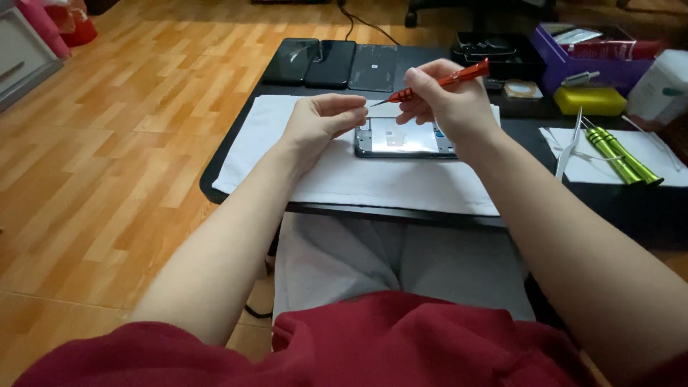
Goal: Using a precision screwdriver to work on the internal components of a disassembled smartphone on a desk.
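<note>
Screwdriver [444, 80] in your right hand [448, 107]: the fingers are closed around its orange handle, and the thin metal tip points left toward your left hand [319, 123]. Your left fingertips [356, 113] are pinched together right at that tip (whether something tiny sits between them is too small to tell). Both hands hover over the far edge of the opened phone [405, 138], which lies flat on the white cloth [358, 175] spread across the near part of the black table [631, 208], its pale inner side facing up.

At the far edge of the table, left of your hands, three dark phone panels [333, 63] lie side by side. To the right of the cloth, a white sheet [663, 154] carries two green-handled tools [620, 154] and a pair of tweezers [570, 150]. Beyond them sit a yellow block [589, 100], a purple box [559, 64] and a black tray [494, 54].
</note>
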